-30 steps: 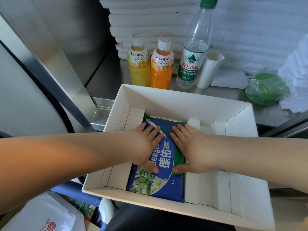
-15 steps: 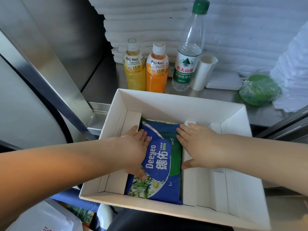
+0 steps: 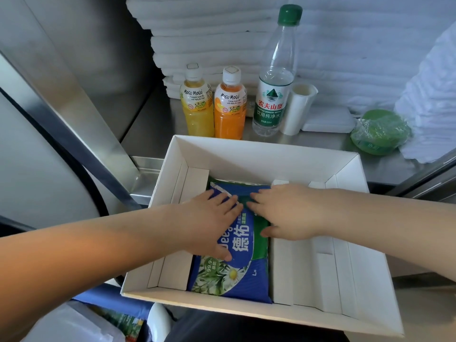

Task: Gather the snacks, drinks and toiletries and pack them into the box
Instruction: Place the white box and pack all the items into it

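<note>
A white cardboard box [image 3: 261, 154] with folded inner dividers sits in front of me. In its middle compartment lies a blue and green wipes pack [image 3: 232, 275]. My left hand [image 3: 209, 223] rests flat on the pack's left side, fingers spread. My right hand [image 3: 288, 211] lies flat on its right upper part. Neither hand grips it. Behind the box stand a yellow juice bottle [image 3: 197, 104], an orange juice bottle [image 3: 230, 107] and a tall water bottle [image 3: 275, 87] with a green cap.
A white paper cup [image 3: 298, 107], a flat white packet [image 3: 328, 119] and a green wrapped round item [image 3: 381, 132] lie on the steel counter [image 3: 153, 124]. Stacked white towels [image 3: 209, 33] fill the back. A white bag [image 3: 74, 324] and blue packaging sit at lower left.
Both hands slid back toward the middle of the wipes pack after moving apart to its edges. The view shifted slightly.
</note>
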`<state>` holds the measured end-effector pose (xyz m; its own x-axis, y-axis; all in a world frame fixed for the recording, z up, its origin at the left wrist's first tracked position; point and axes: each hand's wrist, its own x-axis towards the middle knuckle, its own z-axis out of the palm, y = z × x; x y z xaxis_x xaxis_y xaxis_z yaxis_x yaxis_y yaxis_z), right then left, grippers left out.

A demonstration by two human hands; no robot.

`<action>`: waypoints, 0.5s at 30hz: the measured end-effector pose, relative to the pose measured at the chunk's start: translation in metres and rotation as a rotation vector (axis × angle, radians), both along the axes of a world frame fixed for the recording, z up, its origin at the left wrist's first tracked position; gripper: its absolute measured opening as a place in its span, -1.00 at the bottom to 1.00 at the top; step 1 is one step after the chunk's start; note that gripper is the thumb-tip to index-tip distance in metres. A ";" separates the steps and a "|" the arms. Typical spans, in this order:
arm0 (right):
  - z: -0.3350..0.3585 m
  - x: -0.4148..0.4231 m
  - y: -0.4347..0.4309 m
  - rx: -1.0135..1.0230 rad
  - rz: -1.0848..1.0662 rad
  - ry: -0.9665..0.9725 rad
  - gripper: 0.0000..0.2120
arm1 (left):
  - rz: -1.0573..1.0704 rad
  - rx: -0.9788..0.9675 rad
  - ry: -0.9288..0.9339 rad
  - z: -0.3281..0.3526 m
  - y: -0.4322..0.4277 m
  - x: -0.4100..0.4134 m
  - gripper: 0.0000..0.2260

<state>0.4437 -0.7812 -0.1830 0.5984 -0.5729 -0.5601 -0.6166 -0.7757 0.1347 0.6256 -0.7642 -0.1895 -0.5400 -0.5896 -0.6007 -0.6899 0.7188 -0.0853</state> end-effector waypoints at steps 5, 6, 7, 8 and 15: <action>-0.012 -0.001 0.012 0.060 0.017 0.070 -0.29 | 0.023 0.099 -0.023 -0.004 -0.001 -0.002 -0.14; -0.014 -0.001 0.013 0.053 0.015 0.075 -0.28 | 0.022 0.100 -0.025 -0.005 -0.002 -0.003 -0.14; -0.015 0.000 0.013 0.050 0.016 0.082 -0.27 | 0.021 0.101 -0.028 -0.006 -0.002 -0.003 -0.14; -0.016 0.001 0.013 0.052 0.016 0.088 -0.26 | 0.020 0.101 -0.028 -0.007 -0.002 -0.003 -0.14; 0.019 -0.008 -0.001 -0.036 0.066 -0.189 -0.54 | -0.009 -0.109 0.159 0.011 -0.006 0.010 -0.25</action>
<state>0.4358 -0.7823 -0.1636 0.7278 -0.5468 -0.4139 -0.5817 -0.8119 0.0497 0.6352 -0.7706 -0.1782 -0.6287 -0.6409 -0.4404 -0.6944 0.7177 -0.0532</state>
